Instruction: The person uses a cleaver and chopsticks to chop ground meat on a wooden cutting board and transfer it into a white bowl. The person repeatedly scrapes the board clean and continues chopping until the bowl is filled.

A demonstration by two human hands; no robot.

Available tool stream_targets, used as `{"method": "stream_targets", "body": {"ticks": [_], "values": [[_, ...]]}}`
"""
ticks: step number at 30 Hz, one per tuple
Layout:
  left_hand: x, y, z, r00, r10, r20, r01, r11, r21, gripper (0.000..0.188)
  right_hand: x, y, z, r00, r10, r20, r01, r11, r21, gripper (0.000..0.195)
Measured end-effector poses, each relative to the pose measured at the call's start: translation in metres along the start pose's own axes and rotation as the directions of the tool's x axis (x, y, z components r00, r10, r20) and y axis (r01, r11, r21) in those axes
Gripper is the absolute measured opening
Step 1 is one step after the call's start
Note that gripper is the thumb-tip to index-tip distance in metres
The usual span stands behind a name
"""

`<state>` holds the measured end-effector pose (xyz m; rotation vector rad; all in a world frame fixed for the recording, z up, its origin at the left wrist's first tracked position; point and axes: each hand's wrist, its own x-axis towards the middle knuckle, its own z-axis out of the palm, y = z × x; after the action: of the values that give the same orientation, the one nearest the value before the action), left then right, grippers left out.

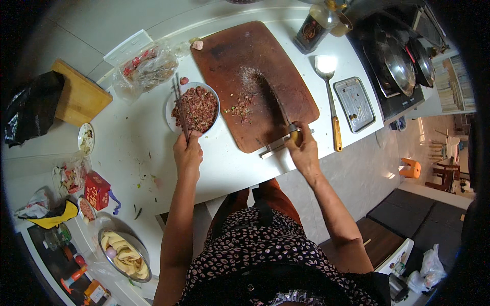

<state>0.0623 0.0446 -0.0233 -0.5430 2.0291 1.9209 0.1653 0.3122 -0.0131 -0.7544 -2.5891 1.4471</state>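
Observation:
My left hand grips a pair of chopsticks, held over a bowl of minced meat. In my right hand is the wooden handle of a cleaver or knife, its blade seen nearly edge-on above the brown chopping board. A small heap of minced meat lies on the board, with a pale smear above it. A pale chunk sits at the board's upper left corner. Under the board's near right edge a metal strip sticks out.
Right of the board are a spatula, a metal tray, a dark sauce bottle and a hob with a lidded pan. Plastic bags, a wooden board, a red box and a metal bowl of peeled pieces stand left.

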Motion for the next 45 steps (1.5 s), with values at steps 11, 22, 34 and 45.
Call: {"method": "stream_targets", "body": {"ticks": [11,22,34,45], "values": [[0.029,0.044,0.064,0.855,0.518,0.036,-0.489,0.78,0.389,0.025,0.14,-0.001,-0.067,0.906,-0.279,0.319,0.379,0.871,-0.313,0.034],[0.141,0.078,0.147,0.617,0.646,0.449,-0.677,0.145,0.722,0.03,0.231,-0.013,-0.054,0.687,-0.403,0.605,0.687,0.63,-0.361,0.037],[0.147,0.064,0.144,0.681,0.568,0.463,-0.595,0.06,0.802,0.017,0.234,-0.024,-0.029,0.708,-0.342,0.618,0.707,0.335,-0.624,0.031],[0.12,0.05,0.14,0.71,0.553,0.437,-0.586,0.119,0.802,0.022,0.22,-0.007,-0.035,0.673,-0.417,0.611,0.738,0.319,-0.595,0.029]]}}
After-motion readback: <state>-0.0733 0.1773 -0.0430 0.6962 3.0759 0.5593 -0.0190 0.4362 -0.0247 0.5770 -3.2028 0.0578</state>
